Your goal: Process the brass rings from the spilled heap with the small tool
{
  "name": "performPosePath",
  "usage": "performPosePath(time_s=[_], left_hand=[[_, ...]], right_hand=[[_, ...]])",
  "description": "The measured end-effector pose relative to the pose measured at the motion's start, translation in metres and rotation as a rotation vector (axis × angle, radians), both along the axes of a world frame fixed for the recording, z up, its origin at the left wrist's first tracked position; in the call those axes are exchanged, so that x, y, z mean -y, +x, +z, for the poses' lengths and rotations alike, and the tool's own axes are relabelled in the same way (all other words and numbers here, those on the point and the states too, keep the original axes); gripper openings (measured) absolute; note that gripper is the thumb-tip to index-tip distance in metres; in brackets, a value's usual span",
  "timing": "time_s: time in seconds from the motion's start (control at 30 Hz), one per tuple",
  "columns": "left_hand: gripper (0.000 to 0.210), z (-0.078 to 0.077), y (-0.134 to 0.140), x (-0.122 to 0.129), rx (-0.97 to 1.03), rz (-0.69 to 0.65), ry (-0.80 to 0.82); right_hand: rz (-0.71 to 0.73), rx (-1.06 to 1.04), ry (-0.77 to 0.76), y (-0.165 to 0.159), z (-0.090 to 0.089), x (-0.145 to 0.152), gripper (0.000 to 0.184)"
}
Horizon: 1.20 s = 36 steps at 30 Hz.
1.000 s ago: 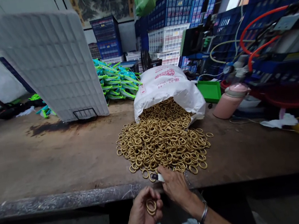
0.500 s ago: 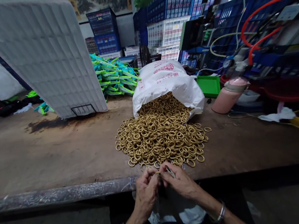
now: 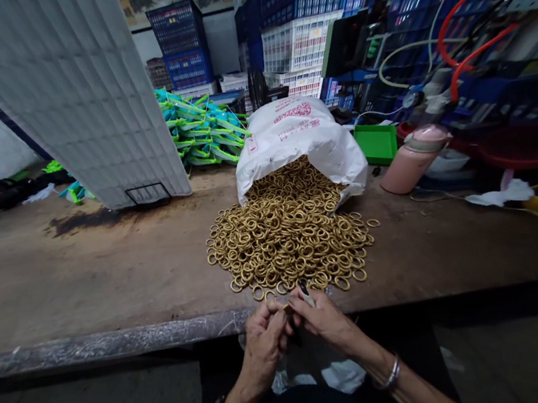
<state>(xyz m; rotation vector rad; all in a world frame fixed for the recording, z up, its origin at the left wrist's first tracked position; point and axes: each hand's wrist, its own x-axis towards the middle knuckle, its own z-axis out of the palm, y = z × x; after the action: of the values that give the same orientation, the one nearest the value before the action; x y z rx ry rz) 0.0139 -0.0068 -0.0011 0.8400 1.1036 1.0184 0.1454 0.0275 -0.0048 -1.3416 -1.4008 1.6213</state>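
At the table's front edge my left hand (image 3: 264, 342) is closed, thumb and forefinger pinching a gold ring (image 3: 286, 307). My right hand (image 3: 328, 324) is closed too, around a slim light-grey tool with a dark tip (image 3: 306, 294); its exact kind is too small to make out. The right fingertips meet the left ones close to the ring. Just beyond both hands spreads a heap of gold rings (image 3: 275, 241), spilling from the mouth of a white woven sack (image 3: 289, 134) with red print that lies on its side.
The wooden table (image 3: 123, 277) has a worn front edge. A tall white ribbed panel (image 3: 68, 110) stands at left, with green and blue pieces (image 3: 208, 130) behind it. A green tray (image 3: 376, 143), a pink bottle (image 3: 414, 159) and red hoses (image 3: 466, 3) are at right. Stacked crates (image 3: 303, 41) stand behind.
The view has tilted slightly, so the table sits a little higher in the picture. In my right hand the tool's dark tip now points up more visibly. Both hands stay together.
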Motion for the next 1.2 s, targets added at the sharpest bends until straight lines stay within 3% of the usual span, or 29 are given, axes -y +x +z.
performPosePath(time_s=[0.2,0.37,0.57,0.7,0.83,0.97,1.2], left_hand=[[0.035,-0.006,-0.001,0.002,-0.011,-0.074,-0.011],[0.032,-0.006,-0.002,0.003,0.025,-0.067,-0.016],[0.032,-0.005,-0.003,0.004,0.087,-0.078,-0.033],[0.032,-0.006,-0.002,0.004,0.084,-0.049,-0.038],[0.031,-0.006,-0.002,0.004,0.031,-0.023,-0.025],[0.032,-0.004,-0.001,0.004,-0.008,0.003,-0.011],[0.035,0.000,0.000,0.005,-0.069,0.015,0.030]], right_hand=[[0.023,0.193,0.220,0.002,0.006,-0.002,0.025],[0.056,0.203,0.236,0.001,0.012,0.001,0.023],[0.074,0.153,0.261,0.002,0.006,0.000,0.023],[0.031,0.371,0.354,0.005,0.005,0.003,0.019],[0.163,0.585,0.480,0.004,0.006,0.011,0.016],[0.262,0.656,0.510,0.001,0.003,0.015,0.018],[0.281,0.750,0.519,0.000,0.000,0.017,0.018]])
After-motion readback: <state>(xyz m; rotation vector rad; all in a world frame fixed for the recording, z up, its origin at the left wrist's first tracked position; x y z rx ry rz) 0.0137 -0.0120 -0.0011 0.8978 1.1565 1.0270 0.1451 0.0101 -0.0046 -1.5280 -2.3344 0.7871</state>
